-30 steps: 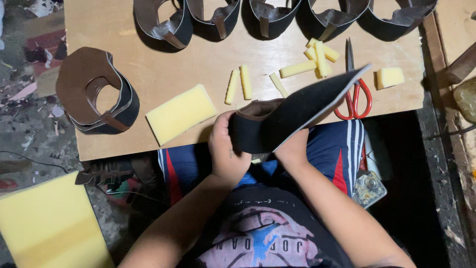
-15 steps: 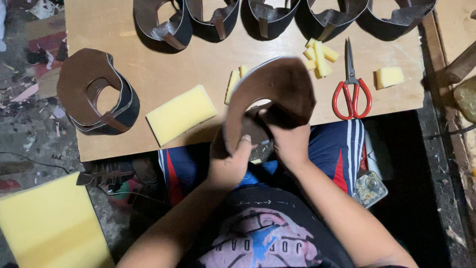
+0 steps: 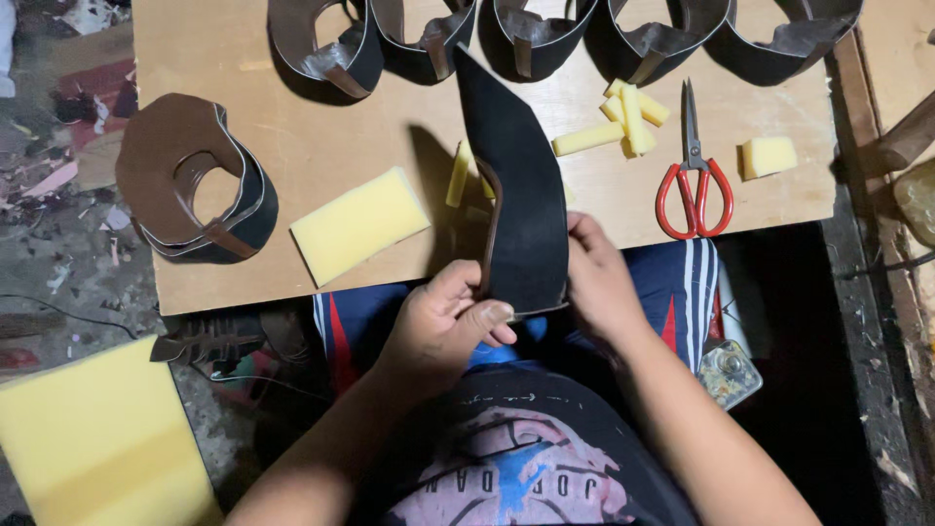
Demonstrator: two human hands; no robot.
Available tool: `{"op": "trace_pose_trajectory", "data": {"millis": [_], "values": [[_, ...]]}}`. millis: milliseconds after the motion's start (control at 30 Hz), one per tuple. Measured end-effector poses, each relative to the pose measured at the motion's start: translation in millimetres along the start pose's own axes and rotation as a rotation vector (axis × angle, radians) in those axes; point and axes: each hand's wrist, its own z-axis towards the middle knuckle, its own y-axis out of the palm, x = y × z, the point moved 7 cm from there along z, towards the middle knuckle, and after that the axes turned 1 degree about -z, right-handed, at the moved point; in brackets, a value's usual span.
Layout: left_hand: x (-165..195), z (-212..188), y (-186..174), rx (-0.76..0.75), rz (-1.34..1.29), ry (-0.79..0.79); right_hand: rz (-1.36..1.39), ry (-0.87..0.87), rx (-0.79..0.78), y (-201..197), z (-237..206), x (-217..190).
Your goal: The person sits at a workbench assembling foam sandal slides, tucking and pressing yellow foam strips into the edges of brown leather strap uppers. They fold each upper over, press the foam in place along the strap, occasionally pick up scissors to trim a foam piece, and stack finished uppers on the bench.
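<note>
The left hand (image 3: 443, 326) has its thumb lying flat across the lower edge of a black leather piece (image 3: 521, 205), with the other fingers curled in behind it, so the piece is pinched between thumb and fingers. The right hand (image 3: 596, 282) grips the same piece from the 3 o'clock side; its fingers are wrapped round the edge and pressed together, though their tips are hidden behind the leather.

The leather piece stands nearly upright between the two hands, its narrow point aimed toward 12 o'clock, a brown inner edge showing along its left side. It sits above the near edge of a wooden board (image 3: 321, 146), over the person's lap.

On the board at 9 o'clock from the hands lies a yellow sponge block (image 3: 358, 224), and farther at 9 o'clock a curled brown and black leather band (image 3: 195, 185). Just behind the held piece are yellow sponge strips (image 3: 458, 175). At 1 o'clock lie more strips in a small heap (image 3: 623, 117), then red-handled scissors (image 3: 692, 185), shut, and a small sponge cube (image 3: 767, 156). Along the far edge at 12 o'clock runs a row of curled leather bands (image 3: 545, 39). At 8 o'clock, on the floor, lies a big yellow sponge sheet (image 3: 97, 438).
</note>
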Motion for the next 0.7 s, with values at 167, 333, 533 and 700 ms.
{"op": "trace_pose_trajectory", "data": {"millis": [167, 333, 533, 700], "values": [[17.7, -0.5, -3.0, 0.075, 0.078, 0.086, 0.002, -0.161, -0.362, 13.0, -26.0, -31.9], [29.4, -4.7, 8.2, -0.026, 0.354, 0.065, 0.221, 0.014, -0.353, 26.1, -41.8, -17.9], [55.7, -12.8, -10.7, 0.155, 0.525, 0.581, -0.648, -0.608, -0.311, 41.3, -69.4, -82.1], [33.4, -6.9, -8.7, 0.491, -0.119, 0.518, -1.127, -0.987, -0.243, 73.4, -89.0, -94.7]]}}
